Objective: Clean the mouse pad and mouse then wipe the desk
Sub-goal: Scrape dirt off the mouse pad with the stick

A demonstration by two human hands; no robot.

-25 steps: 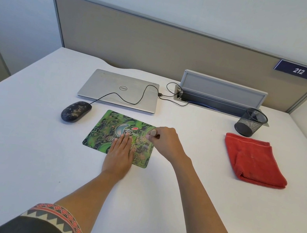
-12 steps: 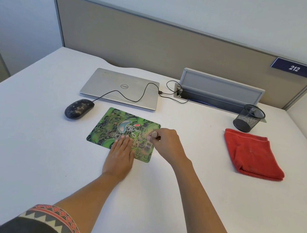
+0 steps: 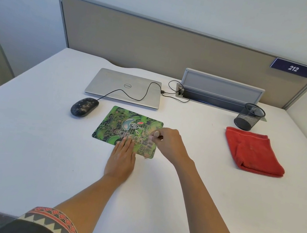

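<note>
A green patterned mouse pad (image 3: 126, 126) lies on the white desk (image 3: 20, 144). My left hand (image 3: 121, 162) rests flat on the pad's near edge, fingers straight and pressed down. My right hand (image 3: 170, 144) is closed on a small brush (image 3: 154, 137) whose blurred bristles touch the pad's right part. Some brownish dust (image 3: 146, 157) sits at the pad's near right corner. A dark speckled wired mouse (image 3: 84, 106) lies on the desk just left of the pad. A folded red cloth (image 3: 253, 152) lies far to the right, untouched.
A closed silver laptop (image 3: 125, 87) sits behind the pad, with the mouse cable (image 3: 131, 95) running across its lid to a cable tray (image 3: 220, 95). A black mesh pen cup (image 3: 249, 116) stands behind the cloth. A beige partition (image 3: 161, 45) borders the desk's far edge.
My right hand with the brush has shifted slightly toward me and to the right over the pad's right part. My left hand has stayed pressed on the near edge.
</note>
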